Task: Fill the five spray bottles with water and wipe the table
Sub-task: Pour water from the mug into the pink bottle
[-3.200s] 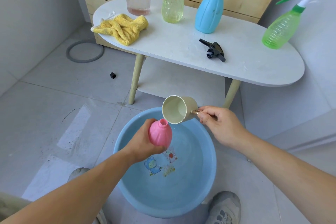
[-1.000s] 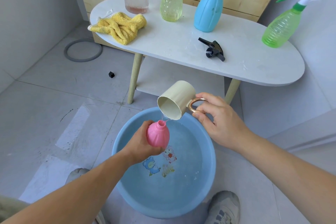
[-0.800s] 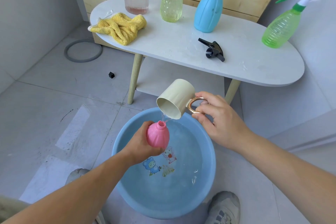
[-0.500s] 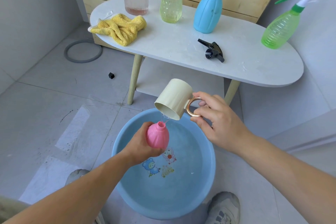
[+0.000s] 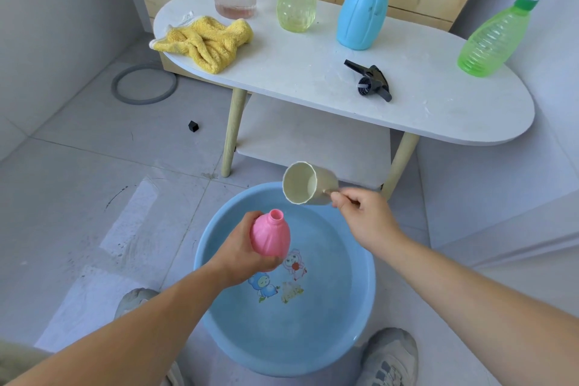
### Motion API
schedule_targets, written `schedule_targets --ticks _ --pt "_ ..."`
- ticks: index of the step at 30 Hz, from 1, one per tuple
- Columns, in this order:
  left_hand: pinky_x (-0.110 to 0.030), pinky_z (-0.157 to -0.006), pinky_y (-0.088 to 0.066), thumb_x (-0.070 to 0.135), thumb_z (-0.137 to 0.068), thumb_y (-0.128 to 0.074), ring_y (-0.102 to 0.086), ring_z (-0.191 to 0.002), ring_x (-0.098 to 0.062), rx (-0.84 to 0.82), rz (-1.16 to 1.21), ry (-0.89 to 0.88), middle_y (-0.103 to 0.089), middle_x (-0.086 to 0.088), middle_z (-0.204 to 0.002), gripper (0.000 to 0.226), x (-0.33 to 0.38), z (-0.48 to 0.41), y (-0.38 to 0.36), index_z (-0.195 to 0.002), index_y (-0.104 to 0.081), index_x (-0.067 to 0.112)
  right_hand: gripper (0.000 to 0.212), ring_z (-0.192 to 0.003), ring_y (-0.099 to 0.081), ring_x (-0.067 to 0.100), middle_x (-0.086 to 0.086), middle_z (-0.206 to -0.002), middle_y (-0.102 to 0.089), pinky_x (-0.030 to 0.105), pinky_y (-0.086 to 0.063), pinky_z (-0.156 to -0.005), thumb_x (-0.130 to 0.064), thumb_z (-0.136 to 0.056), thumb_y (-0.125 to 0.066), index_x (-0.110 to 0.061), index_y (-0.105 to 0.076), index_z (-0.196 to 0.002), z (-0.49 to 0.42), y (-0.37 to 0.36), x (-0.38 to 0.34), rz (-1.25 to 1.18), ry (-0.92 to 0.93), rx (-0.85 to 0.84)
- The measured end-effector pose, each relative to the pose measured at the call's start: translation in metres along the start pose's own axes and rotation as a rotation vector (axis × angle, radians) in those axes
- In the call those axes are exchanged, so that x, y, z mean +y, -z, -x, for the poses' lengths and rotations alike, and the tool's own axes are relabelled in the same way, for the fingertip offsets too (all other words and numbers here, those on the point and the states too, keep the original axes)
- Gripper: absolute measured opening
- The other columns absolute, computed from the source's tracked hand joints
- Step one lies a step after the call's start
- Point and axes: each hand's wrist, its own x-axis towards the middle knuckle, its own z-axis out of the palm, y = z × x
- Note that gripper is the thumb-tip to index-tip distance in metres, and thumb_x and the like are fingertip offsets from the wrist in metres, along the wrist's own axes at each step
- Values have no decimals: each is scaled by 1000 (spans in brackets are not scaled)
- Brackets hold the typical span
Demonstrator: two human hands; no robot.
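Both busy: left grip (image 5: 241, 249) wraps pink bottle (image 5: 270, 236), uncapped, above basin (image 5: 329, 332); right grip (image 5: 365, 219) pinches cup (image 5: 300, 182) handle, cup tipped. Risk: narrow neck, misaimed pour wets fingers, bottle slips.

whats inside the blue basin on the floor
Clear water and a cartoon print on the bottom of the blue basin. The left hand, gripping the pink bottle above it, hides part of the bottom.
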Motion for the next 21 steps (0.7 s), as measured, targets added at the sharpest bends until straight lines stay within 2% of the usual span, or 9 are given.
schedule_targets --ticks 1,3,6,8,10,14,21 --pt "-22 -60 -58 14 -68 -91 -62 -99 -16 -1 -2 9 -56 7 -117 82 -4 0 0 -130 -41 35 31 -60 -52 7 -10 -62 -56 25 -39 -61 -31 -96 -59 -27 -66 -66 -6 -8 14 -33 -86 -15" --pt "-24 -64 -60 15 -67 -91 -63 -101 -17 2 1 25 -57 7 -117 82 -10 0 2 -129 -41 38 34 -61 -48 19 5 -61 -50 29 -35 -61 -34 -96 -59 -24 -65 -64 -10 -23 38 -58 -207 -51" --pt "-25 -69 -61 12 -69 -90 -64 -102 -15 14 28 48 -59 9 -117 81 -17 0 3 -127 -43 42 36 -53 -36 16 -1 -55 -38 28 -29 -55 -36 -96 -58 -12 -66 -70 -7 -45 63 -2 -285 -101" --pt "-24 -69 -60 11 -70 -90 -65 -102 -12 20 42 62 -60 10 -117 80 -22 0 3 -127 -43 43 42 -54 -31 16 -2 -57 -35 30 -26 -54 -39 -96 -57 -2 -64 -76 -7 -58 75 76 -278 -138" --pt "-23 -68 -59 10 -70 -90 -65 -102 -12 26 50 65 -60 10 -117 80 -25 -1 2 -126 -44 44 45 -56 -31 17 1 -61 -35 30 -25 -53 -40 -96 -55 0 -58 -76 -8 -67 83 173 -264 -176" --pt "-24 -67 -60 9 -70 -90 -65 -101 -13 30 43 64 -59 12 -117 79 -27 -6 -2 -123 -44 46 51 -50 -25 16 0 -56 -29 29 -19 -47 -35 -97 -56 -13 -36 -56 -11 -75 91 220 -182 -235" --pt "-26 -68 -61 12 -69 -92 -63 -101 -14 20 26 58 -57 14 -116 78 -26 -12 -6 -117 -44 51 55 -50 -31 17 1 -55 -36 26 -20 -45 -29 -96 -58 -14 -34 -48 -19 -76 99 278 -137 -244"
